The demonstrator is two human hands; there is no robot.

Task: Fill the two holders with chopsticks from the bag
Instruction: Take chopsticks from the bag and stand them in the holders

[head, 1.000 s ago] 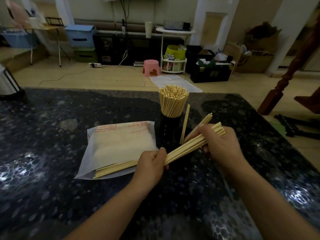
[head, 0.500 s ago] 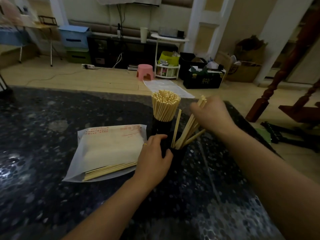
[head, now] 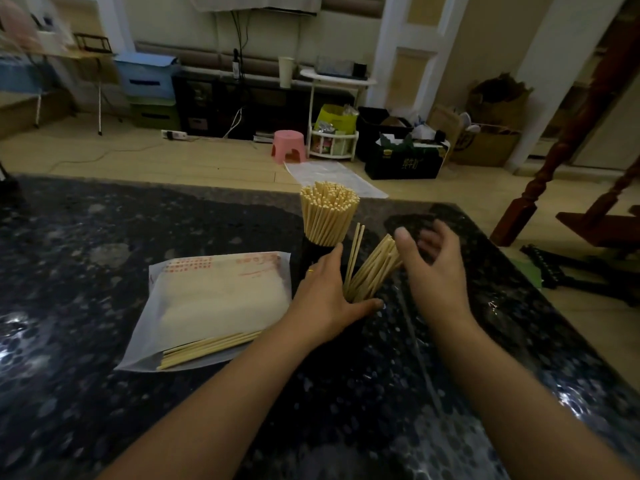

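- Chopsticks [head: 372, 268] are now seen standing loosely in the near holder [head: 360, 308], leaning to the right; a second ago the same bundle was held across both hands above the bench [head: 104, 237].
- Right hand [head: 433, 268]: its grip has been released. The fingers are spread wide and nothing is held; the thumb is placed just beside the leaning tips. The fingertips are blurred.
- Left hand [head: 325, 296]: it is laid against the near holder, thumb stretched along the front. Whether the fingers are curled round the dark holder cannot be told.
- Far holder [head: 317, 249]: it is packed tight with upright chopsticks [head: 327, 216] and is judged full.
- Near holder: it is judged well short of full, with room left inside.
- Bag [head: 214, 303]: it lies flat on the bench to the left of the holders. A small remainder of chopsticks [head: 207, 348] is seen at its near edge.
- Assessment: one transfer is judged complete. Another bundle is expected to be drawn from the bag, and the leaning sticks may need straightening.
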